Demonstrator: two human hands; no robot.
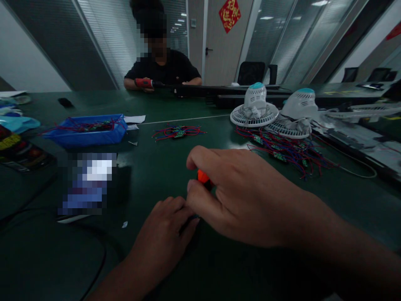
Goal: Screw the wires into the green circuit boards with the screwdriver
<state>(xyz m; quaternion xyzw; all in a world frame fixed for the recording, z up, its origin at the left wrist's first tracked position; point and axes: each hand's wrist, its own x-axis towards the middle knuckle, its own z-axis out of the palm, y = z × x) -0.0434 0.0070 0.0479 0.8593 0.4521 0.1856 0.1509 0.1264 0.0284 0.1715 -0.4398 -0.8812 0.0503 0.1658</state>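
My right hand (247, 192) is closed around an orange-and-black handle (204, 177). Only a short stretch of that handle shows between thumb and curled finger; its other end is hidden. Just below and to the left, my left hand (167, 223) rests low over the green table with its fingertips pinched together. Whatever those fingertips press on is covered by my right hand. The two hands meet at the fingers. Beyond them lies a small bunch of green circuit boards with red and blue wires (179, 132).
Leftward are a blue tray (90, 136) of wired boards, a propped-up phone (87, 184) and a dark can (21, 150). To the right, white fan heads (255, 106) stand behind a heap of wired boards (278, 148). A person (163, 69) opposite holds a red tool (144, 83).
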